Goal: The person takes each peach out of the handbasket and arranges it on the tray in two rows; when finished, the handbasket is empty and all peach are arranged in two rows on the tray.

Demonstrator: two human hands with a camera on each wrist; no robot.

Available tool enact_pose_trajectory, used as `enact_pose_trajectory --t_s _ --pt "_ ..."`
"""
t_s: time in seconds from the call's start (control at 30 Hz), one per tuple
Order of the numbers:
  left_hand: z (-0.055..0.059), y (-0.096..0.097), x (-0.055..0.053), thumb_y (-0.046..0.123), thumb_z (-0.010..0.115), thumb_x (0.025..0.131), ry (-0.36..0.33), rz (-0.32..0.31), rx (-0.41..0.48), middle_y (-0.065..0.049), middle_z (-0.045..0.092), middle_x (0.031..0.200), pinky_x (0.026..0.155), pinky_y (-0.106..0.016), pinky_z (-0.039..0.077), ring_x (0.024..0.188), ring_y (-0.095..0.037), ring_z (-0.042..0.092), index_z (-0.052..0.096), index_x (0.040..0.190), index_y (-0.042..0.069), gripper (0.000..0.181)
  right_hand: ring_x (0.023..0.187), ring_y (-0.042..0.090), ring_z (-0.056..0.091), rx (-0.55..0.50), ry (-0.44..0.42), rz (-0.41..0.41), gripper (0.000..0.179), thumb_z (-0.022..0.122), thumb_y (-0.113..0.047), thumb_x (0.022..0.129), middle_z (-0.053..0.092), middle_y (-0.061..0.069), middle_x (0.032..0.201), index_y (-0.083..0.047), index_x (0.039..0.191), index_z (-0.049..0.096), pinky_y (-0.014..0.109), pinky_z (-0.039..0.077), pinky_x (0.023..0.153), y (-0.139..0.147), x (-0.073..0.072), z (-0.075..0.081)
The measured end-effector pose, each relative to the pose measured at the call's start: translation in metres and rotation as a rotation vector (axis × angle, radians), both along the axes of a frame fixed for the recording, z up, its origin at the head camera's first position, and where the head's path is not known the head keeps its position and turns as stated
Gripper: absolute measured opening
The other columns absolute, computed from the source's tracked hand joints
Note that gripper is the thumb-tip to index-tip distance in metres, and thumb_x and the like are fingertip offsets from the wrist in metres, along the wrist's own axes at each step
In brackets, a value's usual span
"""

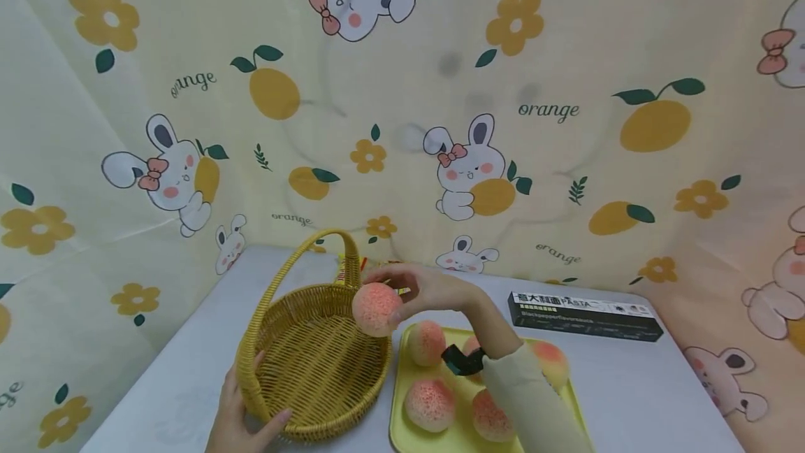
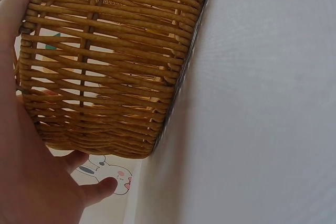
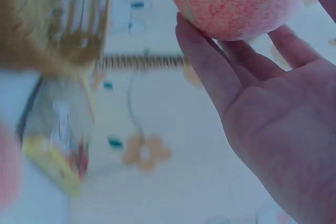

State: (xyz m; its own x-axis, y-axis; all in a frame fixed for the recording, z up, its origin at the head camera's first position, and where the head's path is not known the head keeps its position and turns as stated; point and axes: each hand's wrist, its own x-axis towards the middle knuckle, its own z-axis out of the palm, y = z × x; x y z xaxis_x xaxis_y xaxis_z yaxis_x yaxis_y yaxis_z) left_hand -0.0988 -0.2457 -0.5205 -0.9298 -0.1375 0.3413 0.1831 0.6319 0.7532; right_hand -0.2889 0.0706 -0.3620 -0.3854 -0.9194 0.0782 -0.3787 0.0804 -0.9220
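Note:
A pink-and-cream toy peach (image 1: pixel 376 309) is pinched between the thumb and fingers of my right hand (image 1: pixel 434 289), held up over the basket's right rim. In the right wrist view the fingers curve round the peach (image 3: pixel 236 3). My left hand (image 1: pixel 242 411) grips the near left side of the yellow wicker basket (image 1: pixel 323 428), by the foot of its tall handle (image 1: pixel 277 285). The left wrist view shows the left hand (image 2: pixel 39 177) against the woven wall (image 2: pixel 110 72). Inside the basket only the woven bottom shows.
A yellow tray (image 1: pixel 402 383) with several more peaches (image 1: pixel 430 404) sits right of the basket, partly under my right forearm. A black-and-white pasta box (image 1: pixel 585 317) lies at the back right. Behind the basket is a partly hidden package (image 1: pixel 342 270). A printed cloth (image 1: pixel 402 89) hangs behind the white table.

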Motion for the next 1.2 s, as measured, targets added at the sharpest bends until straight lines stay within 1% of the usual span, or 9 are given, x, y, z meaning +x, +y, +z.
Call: enact_pose_trajectory --t_s 0.13,0.3,0.43,0.53,0.63,0.73,0.87,1.07,1.2 --pt "0.001 0.000 0.001 0.024 0.086 0.078 0.011 0.005 -0.003 -0.024 0.022 0.154 0.085 -0.082 0.032 0.135 -0.047 0.026 0.036 0.154 0.005 0.093 0.123 0.027 0.053 -0.019 -0.001 -0.100 0.062 0.079 -0.018 0.087 0.056 0.009 0.135 -0.006 0.141 0.051 0.043 0.048 0.101 0.043 0.005 0.002" --pt "0.001 0.001 0.003 0.021 0.088 0.076 0.024 0.011 0.021 -0.025 0.023 0.153 0.084 -0.083 0.032 0.134 -0.046 0.027 0.038 0.153 0.005 0.093 0.123 0.030 0.052 -0.062 -0.002 -0.179 0.063 0.077 -0.013 0.087 0.052 0.015 0.137 -0.002 0.142 0.048 0.040 0.050 0.099 0.089 0.013 -0.001" --pt "0.001 -0.001 0.003 0.018 0.089 0.074 0.016 0.019 0.030 -0.026 0.024 0.152 0.085 -0.082 0.033 0.134 -0.045 0.027 0.038 0.151 0.001 0.094 0.122 0.028 0.054 -0.096 0.007 -0.216 0.063 0.076 -0.008 0.087 0.052 0.018 0.137 0.000 0.142 0.047 0.039 0.051 0.097 0.116 0.021 -0.008" --pt "0.001 -0.002 0.004 0.017 0.089 0.074 0.016 0.021 0.028 -0.027 0.024 0.152 0.085 -0.082 0.033 0.133 -0.046 0.027 0.038 0.151 0.000 0.094 0.122 0.027 0.055 -0.101 0.009 -0.244 0.061 0.075 -0.008 0.087 0.053 0.017 0.137 -0.003 0.142 0.048 0.040 0.051 0.097 0.131 0.030 -0.014" --pt "0.002 -0.001 0.005 0.018 0.088 0.075 0.009 0.021 0.041 -0.027 0.024 0.152 0.084 -0.081 0.033 0.133 -0.047 0.026 0.038 0.151 0.000 0.093 0.122 0.028 0.055 -0.105 0.001 -0.260 0.060 0.071 -0.007 0.088 0.054 0.016 0.137 -0.005 0.143 0.048 0.041 0.051 0.097 0.147 0.039 -0.021" --pt "0.004 0.000 0.005 0.019 0.087 0.076 0.002 0.021 0.053 -0.026 0.023 0.153 0.084 -0.081 0.032 0.134 -0.048 0.024 0.037 0.152 0.002 0.093 0.122 0.027 0.056 -0.119 -0.012 -0.277 0.059 0.068 -0.004 0.089 0.054 0.016 0.137 -0.002 0.144 0.046 0.040 0.051 0.097 0.165 0.048 -0.030" --pt "0.005 0.002 0.005 0.020 0.087 0.076 -0.014 0.022 0.050 -0.026 0.021 0.153 0.084 -0.081 0.032 0.134 -0.050 0.023 0.036 0.153 0.003 0.093 0.123 0.019 0.056 -0.095 -0.007 -0.388 0.059 0.069 -0.006 0.089 0.057 0.009 0.136 0.000 0.143 0.045 0.034 0.051 0.096 0.191 0.066 -0.039" --pt "0.006 0.003 0.005 0.021 0.086 0.076 -0.017 0.023 0.036 -0.027 0.022 0.153 0.084 -0.080 0.032 0.134 -0.050 0.023 0.036 0.153 0.003 0.093 0.121 0.009 0.056 -0.038 -0.026 -0.567 0.058 0.069 -0.003 0.089 0.059 -0.001 0.134 0.001 0.142 0.045 0.030 0.052 0.092 0.228 0.100 -0.047" --pt "0.005 0.004 0.004 0.019 0.086 0.076 0.000 0.011 0.047 -0.027 0.022 0.152 0.084 -0.080 0.032 0.134 -0.048 0.023 0.036 0.153 0.003 0.093 0.120 0.005 0.055 0.008 -0.061 -0.624 0.057 0.069 -0.003 0.090 0.059 -0.006 0.133 0.005 0.141 0.044 0.029 0.052 0.090 0.246 0.119 -0.055"
